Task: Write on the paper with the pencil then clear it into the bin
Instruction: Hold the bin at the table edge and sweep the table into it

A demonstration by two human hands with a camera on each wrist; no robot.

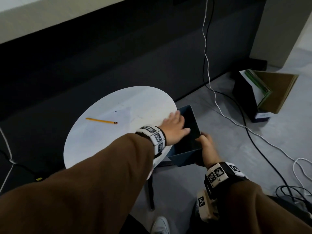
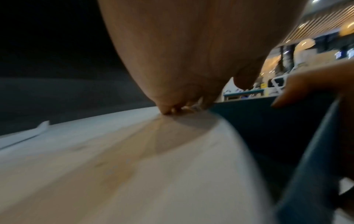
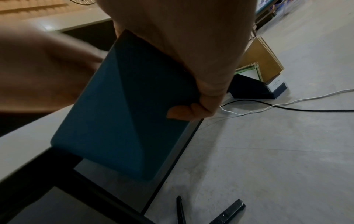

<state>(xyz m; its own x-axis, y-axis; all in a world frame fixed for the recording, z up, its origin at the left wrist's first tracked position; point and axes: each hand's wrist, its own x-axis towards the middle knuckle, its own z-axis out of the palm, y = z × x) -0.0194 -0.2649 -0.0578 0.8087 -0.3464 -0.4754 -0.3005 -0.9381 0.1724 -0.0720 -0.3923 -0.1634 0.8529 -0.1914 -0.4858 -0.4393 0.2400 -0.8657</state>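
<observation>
A yellow pencil lies on the round white table, next to a white sheet of paper. My left hand lies flat at the table's right edge, its straight fingers reaching over the rim of a dark blue bin. In the left wrist view the fingertips touch the tabletop beside the bin. My right hand grips the bin's near right wall and holds it off the floor against the table edge. The thumb presses on the bin's outer wall. I see nothing inside the bin.
A dark panel runs behind the table. White and black cables trail across the grey floor to the right. A dark box with folders stands at the far right. A black table leg and a white shoe are below.
</observation>
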